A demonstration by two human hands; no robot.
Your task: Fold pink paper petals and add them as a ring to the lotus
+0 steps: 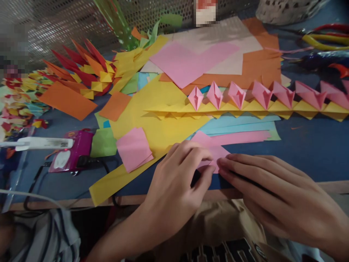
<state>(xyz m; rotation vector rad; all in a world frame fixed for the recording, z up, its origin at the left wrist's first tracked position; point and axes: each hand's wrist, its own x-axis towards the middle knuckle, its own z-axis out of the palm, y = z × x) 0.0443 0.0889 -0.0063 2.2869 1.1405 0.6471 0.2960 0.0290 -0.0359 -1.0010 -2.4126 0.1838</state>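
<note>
A small pink paper piece [215,154] lies near the front edge of the blue table [313,149]. My left hand [174,182] pinches its left edge between thumb and fingers. Fingers of my right hand [272,189] lie pressed together on its right side, holding it down. Just behind it are pink strips [240,137] on light blue sheets [240,125]. A long yellow folded chain topped with pink folded points [259,100] runs across the table beyond them.
A stack of pink squares [133,148] rests on a large yellow sheet [155,120]. A magenta device [72,151] with a black cable sits left. Red, orange and yellow folded spikes [81,69] stand back left. Scissors [324,36] lie back right.
</note>
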